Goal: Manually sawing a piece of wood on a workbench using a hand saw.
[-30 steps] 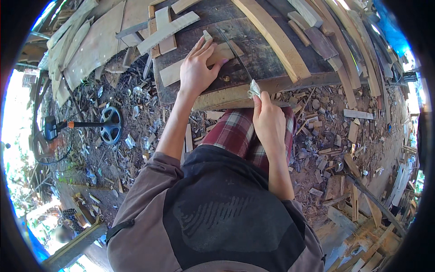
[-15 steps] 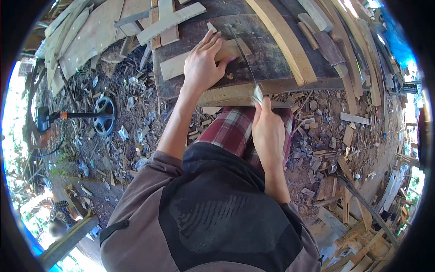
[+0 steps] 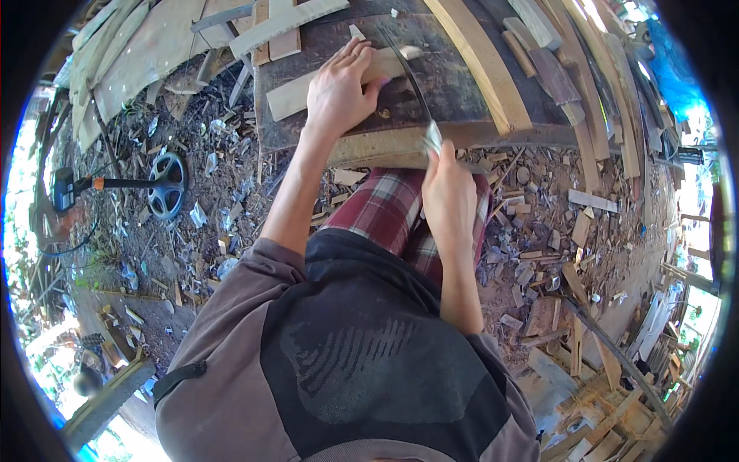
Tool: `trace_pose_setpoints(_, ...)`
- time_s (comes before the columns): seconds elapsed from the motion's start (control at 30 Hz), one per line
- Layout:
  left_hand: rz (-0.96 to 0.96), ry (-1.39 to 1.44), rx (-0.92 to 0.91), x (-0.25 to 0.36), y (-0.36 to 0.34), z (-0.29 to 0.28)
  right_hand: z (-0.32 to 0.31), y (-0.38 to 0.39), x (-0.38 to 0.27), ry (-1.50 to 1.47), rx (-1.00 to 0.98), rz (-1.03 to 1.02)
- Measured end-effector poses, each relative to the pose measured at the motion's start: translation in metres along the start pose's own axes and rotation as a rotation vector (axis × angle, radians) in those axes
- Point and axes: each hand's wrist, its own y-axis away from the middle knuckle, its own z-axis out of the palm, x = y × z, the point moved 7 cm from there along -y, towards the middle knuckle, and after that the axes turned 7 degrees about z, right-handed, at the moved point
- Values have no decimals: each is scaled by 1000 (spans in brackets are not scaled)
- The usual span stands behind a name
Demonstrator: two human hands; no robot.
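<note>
A flat, pale wooden board [image 3: 289, 98] lies across a dark, worn wooden bench [image 3: 296, 137]. My left hand [image 3: 339, 91] holds it down, fingers over its far edge and thumb at the near side. In my right hand [image 3: 449, 185] is the pale handle [image 3: 433, 137] of a long thin-bladed tool. Its dark blade [image 3: 416, 91] runs away from me across the board, just right of my left thumb. Whether it is a saw or a knife I cannot tell. Past the blade lies the board's short right end [image 3: 410, 54], looking tilted.
A thick curved plank [image 3: 485, 73] lies on the bench to the right, beside several timber lengths [image 3: 556, 77]. Crossed boards [image 3: 285, 27] rest at the far left. Wood scraps litter the ground [image 3: 531, 254]. A dark wheel-shaped thing on a rod [image 3: 167, 185] stands left.
My right hand has pushed the blade slightly away from me. The board's right end has shifted farther away and tilted. My left hand stays on the board; the whole view has shifted a little.
</note>
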Motion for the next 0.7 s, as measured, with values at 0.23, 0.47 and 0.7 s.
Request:
trace_pose_setpoints(0.23, 30, -24, 42, 1, -1, 4, -3, -27, -7, 2, 37, -47)
trace_pose_setpoints(0.47, -38, 7, -18, -7, 7, 5, -11, 3, 5, 25, -26, -17)
trace_pose_setpoints(0.7, -27, 33, -25, 6, 4, 7, -5, -11, 1, -12, 72, -59)
